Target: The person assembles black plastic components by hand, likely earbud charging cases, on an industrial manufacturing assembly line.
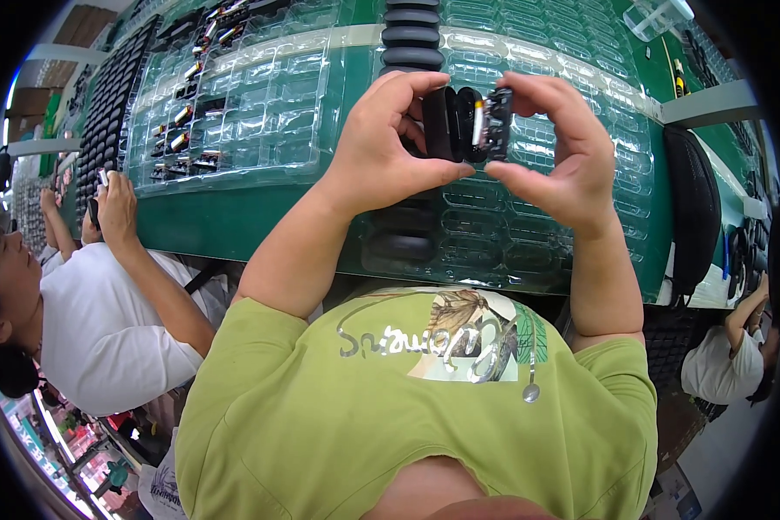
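My left hand (pixel 381 143) grips an opened black oval case (pixel 441 130) between thumb and fingers. My right hand (pixel 572 160) pinches a black frame-like inner part (pixel 499 123) by its two ends, thumb below and index finger above. Between them, along the inner part, shows a small silver, white and orange cylinder (pixel 478 121) that looks like a battery. The two pieces are held close together, side by side above a clear plastic tray (pixel 546 217). Whether they touch is hard to make out.
Black oval cases (pixel 412 36) stand in a column of the tray. To the left, another clear tray (pixel 277 121) holds small parts with cylinders. A black mesh pouch (pixel 695 208) lies right, beside a grey bar (pixel 711 104). A co-worker in white (pixel 113 321) sits at left.
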A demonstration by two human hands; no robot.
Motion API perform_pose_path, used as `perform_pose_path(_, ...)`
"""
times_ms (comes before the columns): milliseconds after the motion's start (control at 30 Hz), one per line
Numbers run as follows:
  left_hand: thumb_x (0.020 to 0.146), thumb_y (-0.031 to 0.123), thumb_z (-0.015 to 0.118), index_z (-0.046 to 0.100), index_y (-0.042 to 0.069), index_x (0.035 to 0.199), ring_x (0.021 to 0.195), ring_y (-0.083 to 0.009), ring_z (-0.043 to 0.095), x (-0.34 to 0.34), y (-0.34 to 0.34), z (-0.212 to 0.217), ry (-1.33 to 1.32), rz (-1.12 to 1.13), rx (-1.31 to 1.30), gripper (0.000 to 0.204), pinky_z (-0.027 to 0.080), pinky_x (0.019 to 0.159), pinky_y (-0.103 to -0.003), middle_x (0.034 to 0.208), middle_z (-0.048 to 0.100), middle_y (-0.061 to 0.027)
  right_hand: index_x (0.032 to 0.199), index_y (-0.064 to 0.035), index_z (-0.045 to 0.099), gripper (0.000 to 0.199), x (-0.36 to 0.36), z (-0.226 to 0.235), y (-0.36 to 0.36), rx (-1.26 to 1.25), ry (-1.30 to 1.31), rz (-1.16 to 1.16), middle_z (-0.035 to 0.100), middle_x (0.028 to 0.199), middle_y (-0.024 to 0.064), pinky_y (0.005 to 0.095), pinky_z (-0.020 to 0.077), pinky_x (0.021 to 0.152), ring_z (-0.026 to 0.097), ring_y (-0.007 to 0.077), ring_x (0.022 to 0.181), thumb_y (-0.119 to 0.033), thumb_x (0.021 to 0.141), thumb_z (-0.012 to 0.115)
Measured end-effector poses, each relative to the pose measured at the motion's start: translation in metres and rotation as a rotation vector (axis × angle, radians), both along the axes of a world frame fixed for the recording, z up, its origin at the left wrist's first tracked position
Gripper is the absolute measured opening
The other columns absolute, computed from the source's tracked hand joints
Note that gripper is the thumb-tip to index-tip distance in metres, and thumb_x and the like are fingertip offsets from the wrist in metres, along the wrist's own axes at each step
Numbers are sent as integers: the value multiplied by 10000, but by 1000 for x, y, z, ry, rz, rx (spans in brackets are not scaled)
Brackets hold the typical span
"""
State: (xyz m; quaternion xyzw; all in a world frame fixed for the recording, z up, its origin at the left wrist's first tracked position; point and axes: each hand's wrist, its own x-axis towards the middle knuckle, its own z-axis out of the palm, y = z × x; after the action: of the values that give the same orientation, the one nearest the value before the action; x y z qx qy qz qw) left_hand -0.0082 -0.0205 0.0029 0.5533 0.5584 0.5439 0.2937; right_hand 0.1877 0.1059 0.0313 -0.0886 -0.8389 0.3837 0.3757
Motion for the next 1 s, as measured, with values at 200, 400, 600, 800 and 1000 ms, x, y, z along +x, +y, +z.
perform_pose_path(200, 570, 151, 938, 615, 14, 1198, 870, -161, 624, 3, 0, -4, 114, -4, 45, 720, 550, 677, -264, 1071, 576, -84, 1207, -30, 671, 650, -2, -2, -2, 159, -88, 2, 672, 1127, 136, 355, 520, 894, 651, 285, 1013, -139, 601, 878)
perform_pose_path(400, 570, 145, 937, 617, 11, 1199, 859, -163, 620, 5, 0, -5, 138, -58, 83, 718, 549, 673, -257, 1027, 583, -77, 1180, -31, 686, 633, -2, 2, -2, 225, -125, 41, 677, 1105, 129, 382, 507, 880, 632, 297, 1016, -164, 594, 884)
perform_pose_path(600, 575, 138, 933, 622, 8, 1194, 854, -157, 622, 7, 0, -5, 109, -81, 66, 705, 553, 667, -254, 1027, 584, -74, 1141, -35, 706, 597, 0, 2, -2, 207, -151, 47, 678, 1077, 121, 380, 502, 878, 623, 288, 1003, -182, 592, 888)
perform_pose_path(800, 580, 124, 924, 626, 6, 1196, 857, -150, 628, 8, 0, -5, 98, -94, 34, 694, 565, 687, -256, 1034, 578, -72, 1118, -41, 712, 583, 2, 2, -1, 212, -180, 26, 673, 1048, 116, 376, 502, 869, 624, 287, 985, -205, 588, 893)
perform_pose_path(1000, 575, 113, 919, 629, 2, 1189, 865, -133, 636, 6, -1, 0, 9, -146, 13, 688, 577, 716, -252, 1003, 558, -56, 1125, -45, 714, 598, 3, 2, -2, 163, -170, 48, 673, 1051, 111, 370, 503, 871, 625, 283, 987, -213, 581, 900)
